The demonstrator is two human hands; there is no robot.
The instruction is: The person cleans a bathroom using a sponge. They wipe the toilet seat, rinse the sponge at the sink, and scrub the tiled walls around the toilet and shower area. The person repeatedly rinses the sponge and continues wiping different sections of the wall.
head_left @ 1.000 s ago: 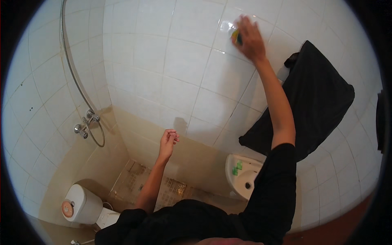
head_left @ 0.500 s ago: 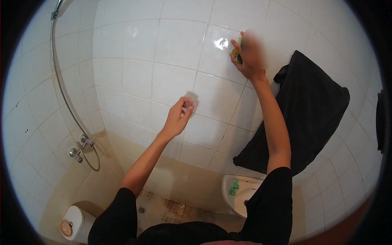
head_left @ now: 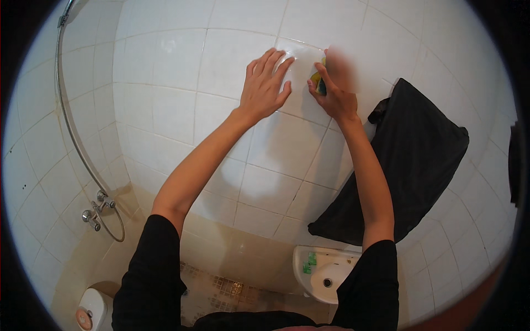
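My right hand (head_left: 338,91) is closed around a yellow and dark green sponge (head_left: 319,81), held against or close to the white tiled wall (head_left: 160,60). A blurred patch covers part of that hand, so some of its fingers do not show. Left of it, my left hand (head_left: 266,83) is raised to the same wall with its fingers spread and nothing in them. Its fingertips reach a shiny spot on a tile, and it seems to rest on the surface.
A black cloth (head_left: 417,160) hangs at the right over a covered shape. Below is a white washbasin (head_left: 302,278) with green packets (head_left: 309,263). A shower mixer (head_left: 98,209) with a metal hose (head_left: 66,110) is on the left wall, above a white toilet tank (head_left: 96,309).
My left hand has gone up the wall toward the right hand, and its curled fingers have spread. My right hand still grips the sponge, a little lower in view.
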